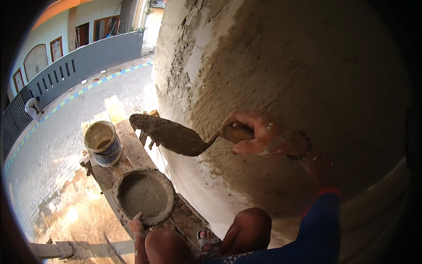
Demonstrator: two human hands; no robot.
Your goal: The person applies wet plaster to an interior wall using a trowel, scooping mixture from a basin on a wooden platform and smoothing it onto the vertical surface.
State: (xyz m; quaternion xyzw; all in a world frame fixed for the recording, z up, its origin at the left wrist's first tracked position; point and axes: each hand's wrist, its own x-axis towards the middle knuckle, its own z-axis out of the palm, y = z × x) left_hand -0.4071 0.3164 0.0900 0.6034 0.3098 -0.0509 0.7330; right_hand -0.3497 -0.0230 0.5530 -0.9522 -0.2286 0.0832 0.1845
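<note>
My right hand [259, 134] is closed around the handle of a trowel [171, 135], beside the rough wall. Wet grey mortar coats the blade, which points left. At the lower left, my left hand [137, 225] grips the near rim of a round basin [115, 187] of wet mortar; some of its fingers are hidden. The wall [246, 70] has fresh, darker mortar around my right hand and paler, rougher patches toward its left edge.
The basin and a mortar-smeared bucket [110, 154] stand on a raised plank platform [136, 154], beside my sandalled foot [207, 237]. Far below lies a paved street [66, 132] with a grey boundary wall [101, 53]. A person [33, 109] bends over near the gate.
</note>
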